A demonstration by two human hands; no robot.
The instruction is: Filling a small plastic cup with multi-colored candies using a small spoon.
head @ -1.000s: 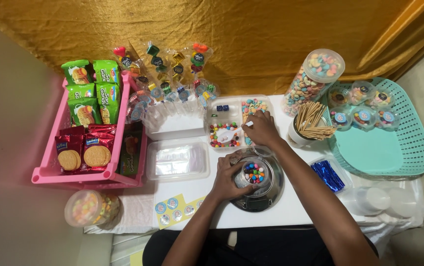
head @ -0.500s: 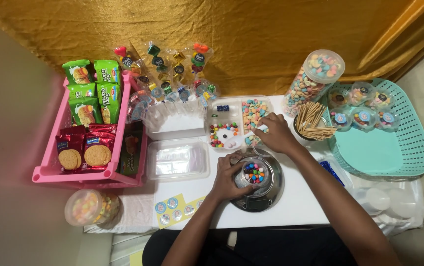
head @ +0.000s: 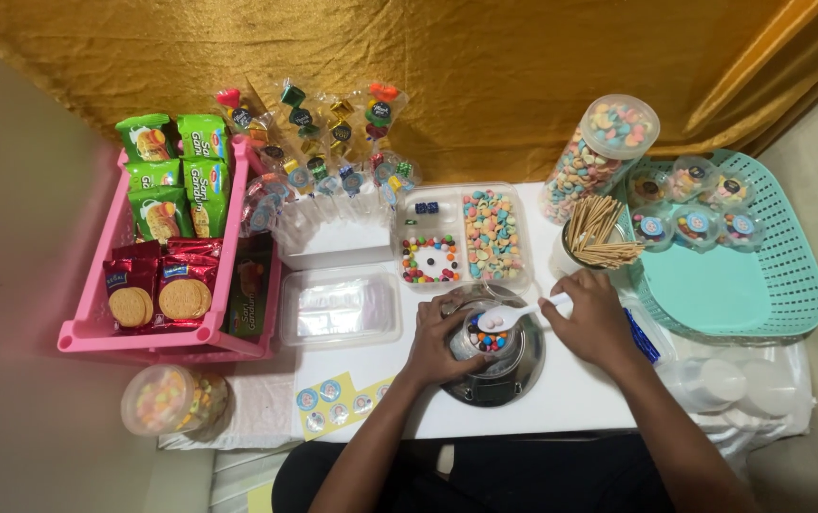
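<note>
Head cam, looking straight down: the left hand [head: 439, 337] is wrapped around a small clear cup [head: 487, 334] of coloured candies, which sits on a round metal scale [head: 513, 366] on the white bench [head: 570, 399]. The right hand [head: 591, 318] is closed on the handle of a white plastic spoon [head: 513, 315], and its bowl, with a few pale candies in it, hangs right over the cup, just left of that hand. A divided candy tray [head: 461, 237] sits just beyond both hands.
</note>
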